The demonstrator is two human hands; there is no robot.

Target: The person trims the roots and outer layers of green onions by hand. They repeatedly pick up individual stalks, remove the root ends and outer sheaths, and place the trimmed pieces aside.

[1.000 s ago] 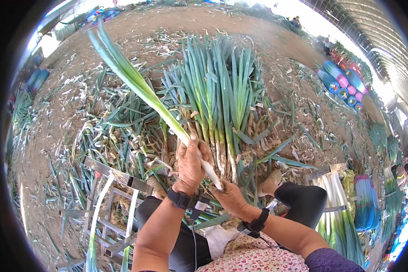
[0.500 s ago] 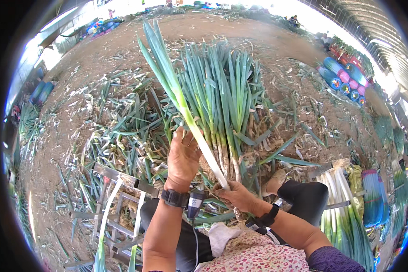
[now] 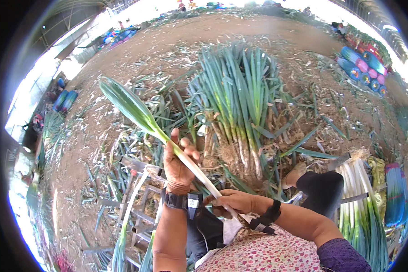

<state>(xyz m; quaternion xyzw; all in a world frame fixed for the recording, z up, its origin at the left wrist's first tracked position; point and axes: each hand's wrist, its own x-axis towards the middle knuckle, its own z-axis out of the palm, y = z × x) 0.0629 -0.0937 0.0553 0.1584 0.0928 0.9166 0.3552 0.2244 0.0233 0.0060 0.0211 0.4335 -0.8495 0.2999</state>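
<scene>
One long leek (image 3: pixel 196 171) lies slantwise across my hands, green leaves up to the left, white root end down toward my lap. My left hand (image 3: pixel 179 165) is loosely curled about its upper white part, palm up, some fingers raised. My right hand (image 3: pixel 233 202) grips the stalk near the root end. In front of me on the ground lies a thick pile of leeks (image 3: pixel 238 95), roots toward me. Two peeled leeks (image 3: pixel 130 206) rest on a metal rack (image 3: pixel 140 164) at my left. More white-stemmed leeks (image 3: pixel 352 186) lie on a rack at my right.
Stripped leaves (image 3: pixel 167 106) litter the dirt floor around the pile. Blue-wrapped bundles (image 3: pixel 365 68) are stacked at the far right, and another bundle (image 3: pixel 395 195) lies near right. My shoe (image 3: pixel 295 174) and bent knee are beside the right rack. People sit far off.
The leek has tipped left and its root end has come closer to my lap. My right hand moved down with it; my left hand turned palm up. The view has shifted.
</scene>
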